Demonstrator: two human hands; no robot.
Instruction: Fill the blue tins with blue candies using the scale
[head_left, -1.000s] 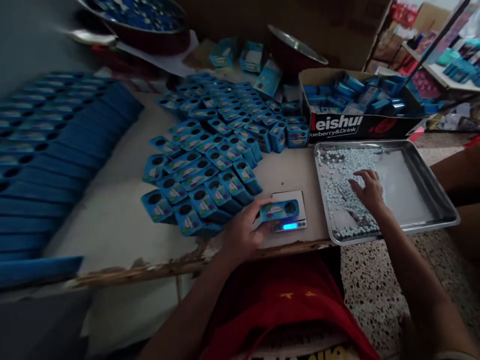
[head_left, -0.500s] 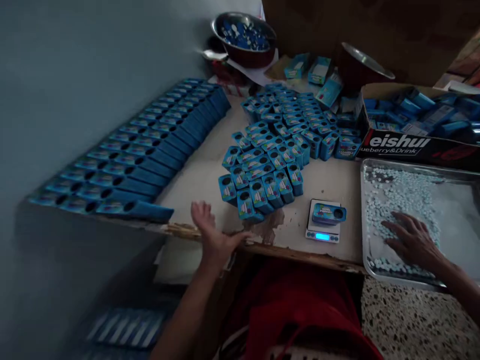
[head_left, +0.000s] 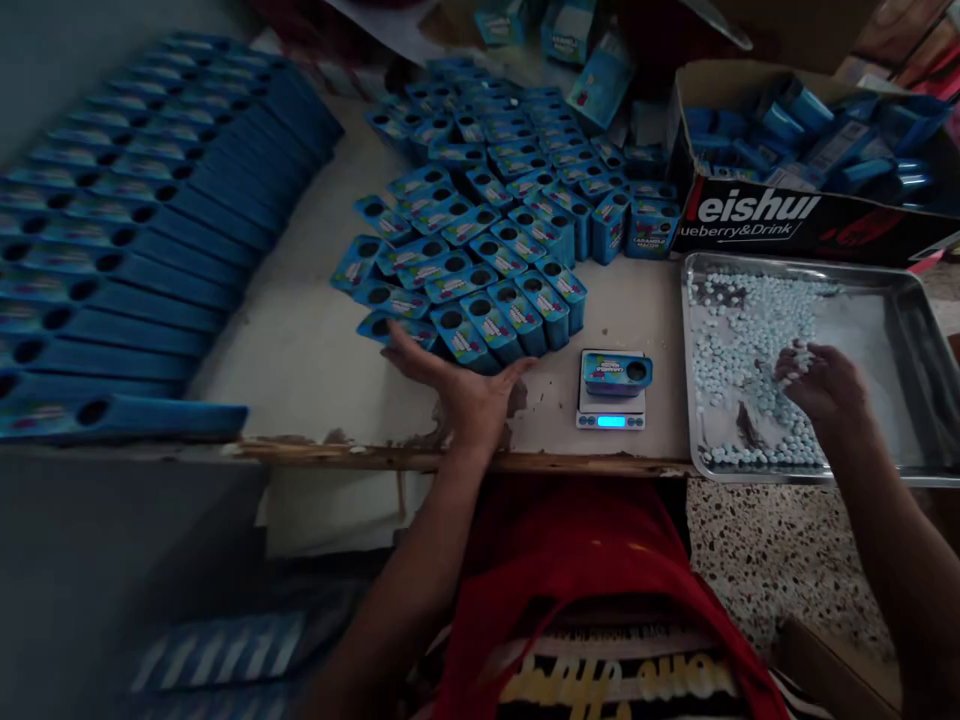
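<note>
My left hand [head_left: 474,398] is spread against the near edge of a cluster of small blue candy boxes [head_left: 466,335], thumb and fingers wide apart. Each box stands upright with a round dark hole in its top. Over the metal tray [head_left: 921,345], my right hand [head_left: 831,385] is turned up and cupped around some small pale candies [head_left: 796,362]. Many loose candies [head_left: 739,330] are spread over the tray's left half. Between my hands, one blue box [head_left: 616,372] lies on a small digital scale [head_left: 611,412] with a lit blue display, its digits unreadable.
Long rows of blue boxes [head_left: 157,240] line the table's left side. A black printed carton [head_left: 750,215] holding blue packs stands behind the tray. Several larger blue boxes [head_left: 570,32] sit at the back. The table's worn wooden edge [head_left: 360,457] runs in front of me.
My left hand has moved right to the front boxes, which now sit closer together. My right hand has turned from palm-down on the candies to cupped with some in it. The view has shifted.
</note>
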